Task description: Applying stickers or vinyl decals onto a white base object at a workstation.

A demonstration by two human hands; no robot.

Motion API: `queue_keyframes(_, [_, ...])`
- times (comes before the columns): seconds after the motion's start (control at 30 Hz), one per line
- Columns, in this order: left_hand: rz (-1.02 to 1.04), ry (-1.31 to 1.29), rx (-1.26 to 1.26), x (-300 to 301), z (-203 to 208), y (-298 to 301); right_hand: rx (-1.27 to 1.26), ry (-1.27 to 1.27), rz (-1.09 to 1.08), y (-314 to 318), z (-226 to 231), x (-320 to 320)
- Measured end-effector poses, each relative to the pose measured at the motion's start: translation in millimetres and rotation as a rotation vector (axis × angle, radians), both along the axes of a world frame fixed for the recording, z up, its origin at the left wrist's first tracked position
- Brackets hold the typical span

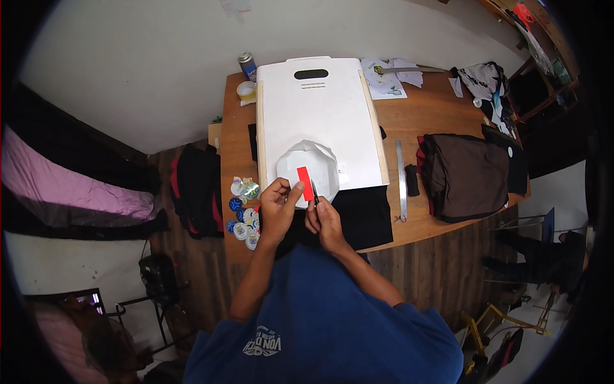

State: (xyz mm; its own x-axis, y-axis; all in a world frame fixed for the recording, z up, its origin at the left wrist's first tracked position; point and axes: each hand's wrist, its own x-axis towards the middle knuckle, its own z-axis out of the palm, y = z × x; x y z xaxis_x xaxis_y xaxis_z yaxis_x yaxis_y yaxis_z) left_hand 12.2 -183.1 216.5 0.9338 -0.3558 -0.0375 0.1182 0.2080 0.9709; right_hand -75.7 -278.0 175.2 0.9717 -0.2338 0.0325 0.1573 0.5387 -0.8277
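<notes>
Probably a garment workshop: table [422,115] with folded clothes [470,179], metal ruler [401,179], spray can [247,66].

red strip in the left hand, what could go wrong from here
The dark pointed tool in the right hand is close beside the red strip, so a slip might nick the strip or catch the fingers of the left hand. The strip is pinched along one side only, so it could twist or drop, perhaps into the white dish below.
</notes>
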Motion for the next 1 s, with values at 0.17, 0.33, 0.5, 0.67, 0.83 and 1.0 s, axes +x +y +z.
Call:
queue_keyframes(0.17, [-0.015, 0.044, 0.002, -1.6, 1.3, -0.7, -0.036, -0.001, 0.003, 0.8, -0.4, 0.1])
queue_keyframes(0.33, [-0.021, 0.044, -0.012, -3.4, 5.1, -3.9, -0.025, -0.001, -0.014, 0.0, -4.3, 0.8])
queue_keyframes(0.5, [-0.029, 0.06, -0.012, -2.5, 1.7, -3.6, 0.006, -0.019, -0.017, -0.9, -2.7, 0.8])
queue_keyframes(0.67, [-0.052, 0.058, -0.001, -3.8, -6.4, -0.5, -0.051, -0.011, -0.031, -1.5, -5.7, 1.8])
queue_keyframes(0.83, [-0.062, 0.05, 0.011, -4.2, -10.9, 0.0, -0.034, -0.006, -0.038, -3.5, -7.5, 1.4])
queue_keyframes(1.0, [-0.082, 0.038, 0.0, -3.9, -14.3, 1.2, -0.046, -0.015, -0.04, -3.5, -3.2, 1.5])
